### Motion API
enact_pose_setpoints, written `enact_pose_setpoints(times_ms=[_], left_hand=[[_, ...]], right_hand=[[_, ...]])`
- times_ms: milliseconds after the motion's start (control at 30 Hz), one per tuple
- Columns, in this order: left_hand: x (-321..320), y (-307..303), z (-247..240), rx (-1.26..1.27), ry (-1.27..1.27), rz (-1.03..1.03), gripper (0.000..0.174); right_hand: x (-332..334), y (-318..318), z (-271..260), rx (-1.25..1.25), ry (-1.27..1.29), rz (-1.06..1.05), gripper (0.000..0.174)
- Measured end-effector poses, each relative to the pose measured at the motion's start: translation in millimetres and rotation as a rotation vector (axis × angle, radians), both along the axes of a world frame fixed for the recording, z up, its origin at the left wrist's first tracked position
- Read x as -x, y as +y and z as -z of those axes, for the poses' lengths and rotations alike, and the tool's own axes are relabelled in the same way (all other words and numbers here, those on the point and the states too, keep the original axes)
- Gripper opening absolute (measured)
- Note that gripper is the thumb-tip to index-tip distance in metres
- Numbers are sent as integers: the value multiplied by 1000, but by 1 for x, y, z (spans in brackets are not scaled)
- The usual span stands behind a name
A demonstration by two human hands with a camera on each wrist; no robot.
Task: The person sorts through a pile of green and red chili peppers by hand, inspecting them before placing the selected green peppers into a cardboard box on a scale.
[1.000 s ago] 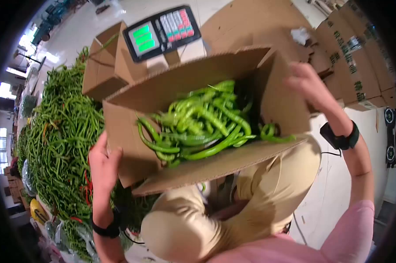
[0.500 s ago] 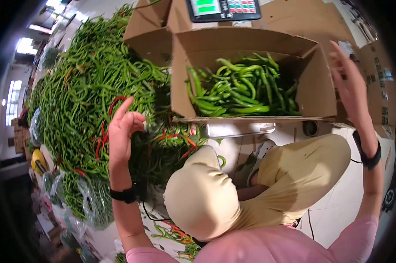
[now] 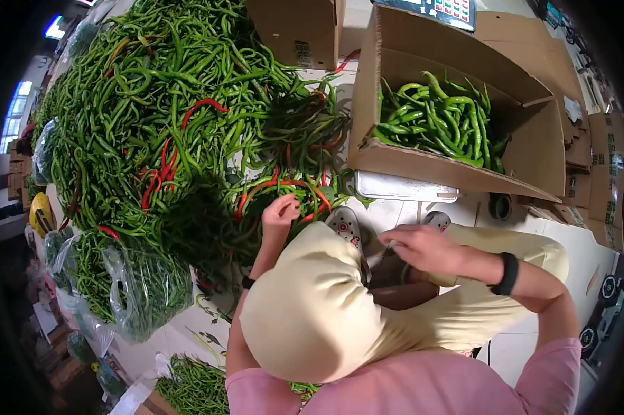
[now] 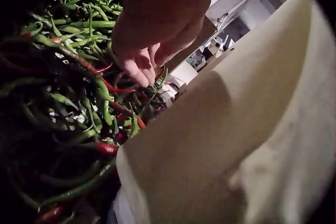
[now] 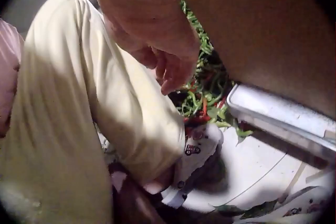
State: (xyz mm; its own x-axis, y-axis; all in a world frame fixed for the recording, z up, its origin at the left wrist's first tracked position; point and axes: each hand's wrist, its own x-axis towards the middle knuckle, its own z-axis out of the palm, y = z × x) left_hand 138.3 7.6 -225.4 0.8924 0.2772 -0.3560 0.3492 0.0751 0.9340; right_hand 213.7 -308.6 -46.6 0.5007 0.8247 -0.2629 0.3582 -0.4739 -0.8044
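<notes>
In the head view a cardboard box (image 3: 537, 138) rests on the metal platform (image 3: 403, 187) of a scale, with green chili peppers (image 3: 436, 117) piled inside. My left hand (image 3: 278, 214) hovers beside the left knee, fingers loosely bent, near scattered green and red peppers (image 3: 281, 185). In the left wrist view this hand (image 4: 149, 50) holds nothing and overlaps the pepper heap. My right hand (image 3: 426, 249) hangs over the lap in front of the box, relaxed and holding nothing. The right wrist view shows its fingers (image 5: 170, 69) drooping over the trousers.
A large heap of green peppers (image 3: 139, 104) covers the floor at left. Behind the platform stands the scale's display (image 3: 450, 10). Another cardboard box (image 3: 294, 31) is at the top, and a clear plastic bag of peppers (image 3: 149, 290) lies lower left. Cardboard (image 3: 606, 180) stands at right.
Both hands have let go of the cardboard box, which was lowered onto the scale. They have drawn back toward the knees, and the head view has shifted left.
</notes>
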Motion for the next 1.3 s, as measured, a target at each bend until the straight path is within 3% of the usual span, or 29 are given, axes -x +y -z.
enact_pose_setpoints(times_ms=[67, 200, 300, 367, 500, 633, 700, 733, 800, 867, 967, 1033, 1167, 1300], left_hand=[[-25, 0, 5, 0, -36, -25, 26], [-69, 3, 20, -142, -49, -30, 27], [-100, 7, 44, -546, -170, 41, 29], [-120, 6, 49, -649, -178, 82, 32], [-149, -5, 56, -917, -223, 195, 34], [-150, -10, 48, -1190, 57, 366, 22], [-135, 2, 41, -1051, -46, 255, 16], [-127, 9, 36, -1052, -249, 89, 20], [-112, 31, 1, -834, -261, -14, 19], [-84, 41, -27, -163, -180, -357, 15], [-46, 61, -41, 303, -350, -573, 19], [-28, 62, -38, 521, -421, -638, 22], [-4, 44, -47, 791, -384, -563, 28], [4, 18, -49, 788, -243, -565, 30]], right_hand=[[6, 28, 31, -106, -43, -10, 37], [1, 76, 50, 62, 413, 187, 47], [-1, 93, 60, 46, 583, 310, 51], [5, 96, 76, -5, 658, 415, 52], [12, 98, 94, -64, 600, 461, 45], [12, 96, 108, -56, 594, 450, 41], [11, 94, 116, -81, 578, 448, 40], [9, 95, 119, -97, 570, 447, 39], [6, 95, 123, -112, 561, 458, 38], [2, 96, 125, -93, 506, 447, 38], [8, 102, 145, -260, 579, 505, 35], [2, 112, 135, -288, 772, 547, 34], [-12, 132, 114, -321, 932, 577, 33], [-21, 146, 95, -333, 1096, 569, 37]])
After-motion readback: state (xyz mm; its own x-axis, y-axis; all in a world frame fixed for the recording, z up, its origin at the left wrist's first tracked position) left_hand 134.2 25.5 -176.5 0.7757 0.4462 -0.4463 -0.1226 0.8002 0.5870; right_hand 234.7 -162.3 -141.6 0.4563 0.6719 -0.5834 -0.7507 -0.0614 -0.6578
